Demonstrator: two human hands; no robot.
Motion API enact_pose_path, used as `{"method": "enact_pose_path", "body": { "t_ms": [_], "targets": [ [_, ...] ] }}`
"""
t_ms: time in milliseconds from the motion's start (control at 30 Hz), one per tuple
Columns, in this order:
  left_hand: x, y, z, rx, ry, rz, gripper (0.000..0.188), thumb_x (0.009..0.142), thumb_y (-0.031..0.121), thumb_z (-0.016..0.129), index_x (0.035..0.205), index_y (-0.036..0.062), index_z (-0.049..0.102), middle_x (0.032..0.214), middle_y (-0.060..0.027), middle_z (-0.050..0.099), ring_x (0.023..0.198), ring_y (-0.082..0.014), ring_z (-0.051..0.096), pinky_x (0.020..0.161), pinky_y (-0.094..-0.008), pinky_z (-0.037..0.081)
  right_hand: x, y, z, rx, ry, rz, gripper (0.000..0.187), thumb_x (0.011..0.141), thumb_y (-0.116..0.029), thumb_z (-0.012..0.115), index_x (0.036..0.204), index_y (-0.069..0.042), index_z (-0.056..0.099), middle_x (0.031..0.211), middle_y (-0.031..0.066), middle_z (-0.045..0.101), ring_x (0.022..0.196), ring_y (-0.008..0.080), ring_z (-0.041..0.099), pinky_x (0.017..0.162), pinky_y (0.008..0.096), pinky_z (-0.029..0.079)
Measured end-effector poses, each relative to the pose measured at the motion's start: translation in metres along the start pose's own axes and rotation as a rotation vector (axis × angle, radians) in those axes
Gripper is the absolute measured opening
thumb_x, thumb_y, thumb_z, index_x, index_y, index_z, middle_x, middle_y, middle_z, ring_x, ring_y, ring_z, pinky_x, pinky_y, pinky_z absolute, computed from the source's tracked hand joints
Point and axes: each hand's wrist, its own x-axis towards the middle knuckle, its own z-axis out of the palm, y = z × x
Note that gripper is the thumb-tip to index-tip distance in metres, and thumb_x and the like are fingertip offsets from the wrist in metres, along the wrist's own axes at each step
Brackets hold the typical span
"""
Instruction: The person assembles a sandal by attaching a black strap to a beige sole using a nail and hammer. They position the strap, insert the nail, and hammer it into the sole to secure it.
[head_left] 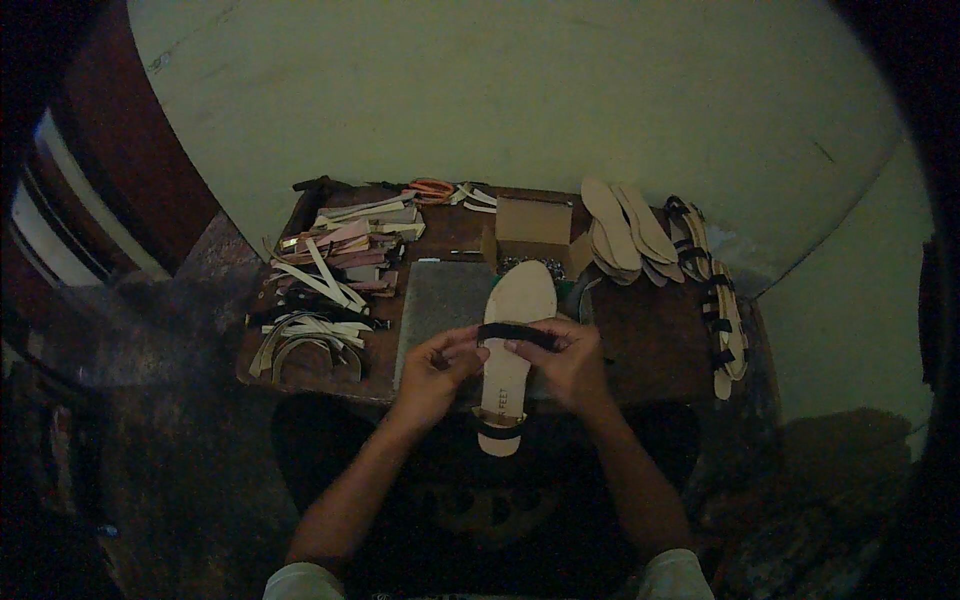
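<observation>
Sandal (508, 376) in hands (428, 378) (572, 372), strap (512, 332) seemingly black

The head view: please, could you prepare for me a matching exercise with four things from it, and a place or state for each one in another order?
Column one
1. Sandal with black straps
2. Cardboard box
3. Heap of strips
4. Beige soles

Column two
A. open, with small pieces inside
B. overlapping, just to the right of the box
C. held by the left hand and the right hand
D. on the left part of the table

Right pairs: 1-C, 2-A, 3-D, 4-B
</observation>
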Motion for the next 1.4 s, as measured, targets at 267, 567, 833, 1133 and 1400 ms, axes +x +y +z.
{"method": "enact_pose_path", "body": {
  "t_ms": [267, 567, 833, 1133, 1400],
  "targets": [
    [0.004, -0.005, -0.006, -0.193, -0.129, -0.119, 0.042, 0.091, 0.008, 0.066, 0.128, -0.0001, 0.050, 0.109, -0.0091, 0.068, 0.096, -0.0144, 0.065, 0.083, -0.0277, 0.052, 0.000, -0.005, -0.002, -0.114, 0.001, 0.004, 0.020, 0.079, -0.006, 0.077, 0.095, 0.005, 0.071, 0.090, 0.0102, 0.070, 0.080, 0.0148, 0.067, 0.072, 0.0293, 0.054],
    [0.005, -0.011, -0.003, -0.308, -0.177, -0.147, 0.038, 0.094, 0.010, 0.062, 0.128, 0.0005, 0.049, 0.114, -0.0103, 0.066, 0.100, -0.0146, 0.064, 0.085, -0.0287, 0.052, 0.001, -0.005, -0.003, -0.032, -0.018, 0.137, 0.020, 0.081, -0.011, 0.077, 0.092, 0.004, 0.071, 0.085, 0.0090, 0.071, 0.077, 0.0136, 0.066, 0.071, 0.0287, 0.053],
    [0.015, -0.021, -0.016, -0.260, -0.162, -0.182, 0.036, 0.096, 0.018, 0.060, 0.127, 0.0025, 0.051, 0.117, -0.0099, 0.064, 0.104, -0.0180, 0.062, 0.095, -0.0338, 0.049, 0.002, -0.001, -0.004, -0.079, -0.032, 0.119, 0.022, 0.080, -0.013, 0.079, 0.092, 0.003, 0.072, 0.084, 0.0091, 0.072, 0.077, 0.0136, 0.067, 0.070, 0.0296, 0.053],
    [0.012, -0.013, -0.012, -0.363, -0.164, -0.172, 0.039, 0.094, 0.011, 0.062, 0.130, 0.0012, 0.049, 0.121, -0.0114, 0.062, 0.110, -0.0184, 0.060, 0.100, -0.0354, 0.047, 0.002, 0.011, 0.000, -0.041, -0.049, 0.128, 0.023, 0.081, -0.010, 0.078, 0.098, 0.004, 0.071, 0.089, 0.0094, 0.072, 0.080, 0.0139, 0.067, 0.073, 0.0293, 0.054],
    [0.010, -0.015, -0.007, -0.299, -0.174, -0.119, 0.043, 0.090, 0.004, 0.065, 0.129, 0.0007, 0.048, 0.121, -0.0115, 0.062, 0.110, -0.0175, 0.060, 0.094, -0.0324, 0.050, 0.002, 0.003, -0.001, -0.014, -0.013, 0.156, 0.021, 0.080, -0.006, 0.078, 0.097, 0.004, 0.071, 0.090, 0.0104, 0.072, 0.080, 0.0148, 0.068, 0.073, 0.0297, 0.055]
  ]
}}
